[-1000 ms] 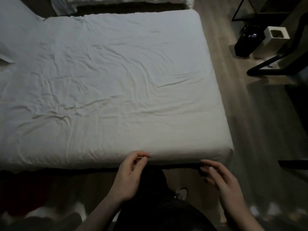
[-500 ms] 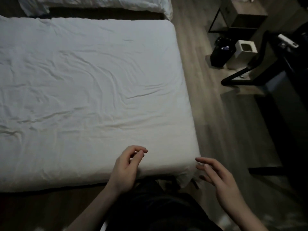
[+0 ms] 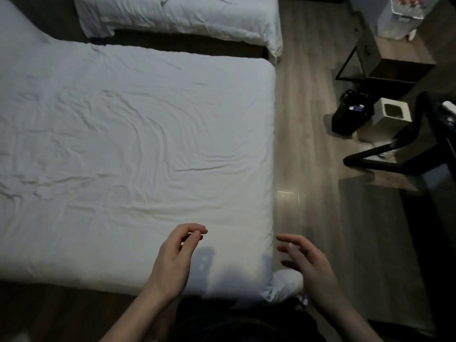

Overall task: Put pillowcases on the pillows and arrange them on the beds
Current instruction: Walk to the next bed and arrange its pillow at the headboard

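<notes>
Wrinkled white bed (image 3: 138, 149) fills the view; left hand (image 3: 174, 260) and right hand (image 3: 304, 261) hover empty, fingers loosely curled (no pillow visible). Judged between steps: fetch pillows, perhaps toward twelve o'clock.

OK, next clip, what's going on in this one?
A person stands at the foot corner of a bed covered in a wrinkled white sheet. Both hands are empty: the left hand hovers over the sheet with loosely curled fingers, and the right hand is held open past the bed's edge, above the wood floor. No pillow or pillowcase is being handled. A second bed lies beyond.
</notes>
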